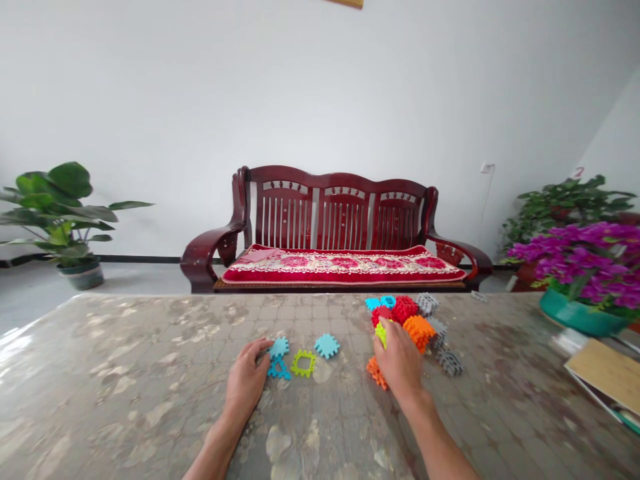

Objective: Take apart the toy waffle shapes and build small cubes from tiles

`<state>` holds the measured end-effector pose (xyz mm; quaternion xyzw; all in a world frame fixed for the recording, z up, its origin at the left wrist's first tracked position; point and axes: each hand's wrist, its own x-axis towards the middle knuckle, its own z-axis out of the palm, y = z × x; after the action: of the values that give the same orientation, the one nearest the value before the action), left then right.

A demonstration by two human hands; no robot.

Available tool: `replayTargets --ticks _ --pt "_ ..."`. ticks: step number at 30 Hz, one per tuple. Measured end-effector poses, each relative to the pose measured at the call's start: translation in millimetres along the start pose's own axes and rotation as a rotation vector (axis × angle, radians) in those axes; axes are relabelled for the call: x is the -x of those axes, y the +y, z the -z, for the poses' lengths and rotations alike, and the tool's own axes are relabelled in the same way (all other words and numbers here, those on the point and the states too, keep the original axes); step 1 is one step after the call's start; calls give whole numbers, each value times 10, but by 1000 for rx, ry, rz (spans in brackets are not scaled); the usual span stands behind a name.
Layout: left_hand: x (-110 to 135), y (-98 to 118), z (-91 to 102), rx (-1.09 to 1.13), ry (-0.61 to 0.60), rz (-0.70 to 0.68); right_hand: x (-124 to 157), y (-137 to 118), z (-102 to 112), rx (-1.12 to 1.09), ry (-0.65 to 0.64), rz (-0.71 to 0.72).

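My left hand [247,373] rests on the table with curled fingers, thumb and forefinger at the left edge of a light blue toothed tile [280,347]. Just below that tile lies a blue triangular piece [279,368] with a hole. To their right are a yellow-green square frame [303,363] and another light blue tile [327,345], lying flat. My right hand [400,357] reaches into the pile of interlocking pieces, its fingers closed around a yellow-green piece [381,333], partly hidden by the hand. Orange pieces [419,332] and red pieces [404,309] sit around it.
Grey pieces [450,363] lie at the pile's right side, blue ones [387,302] at its back. A teal flower pot [583,313] and a tan board [607,373] stand at the table's right. Beyond the patterned table [150,380] is a wooden bench [335,200].
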<state>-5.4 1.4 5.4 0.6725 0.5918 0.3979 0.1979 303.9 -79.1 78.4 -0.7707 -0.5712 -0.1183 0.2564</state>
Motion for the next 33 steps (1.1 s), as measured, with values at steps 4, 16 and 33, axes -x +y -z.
replayTargets --ticks 4,16,33 --pt "31 46 13 -97 -36 -45 363 -339 -319 -343 -60 91" --pt "123 154 -28 -395 -190 -158 592 -473 -626 -554 -109 134" --pt "121 226 17 -263 -30 -90 572 -506 -534 -510 -172 197"
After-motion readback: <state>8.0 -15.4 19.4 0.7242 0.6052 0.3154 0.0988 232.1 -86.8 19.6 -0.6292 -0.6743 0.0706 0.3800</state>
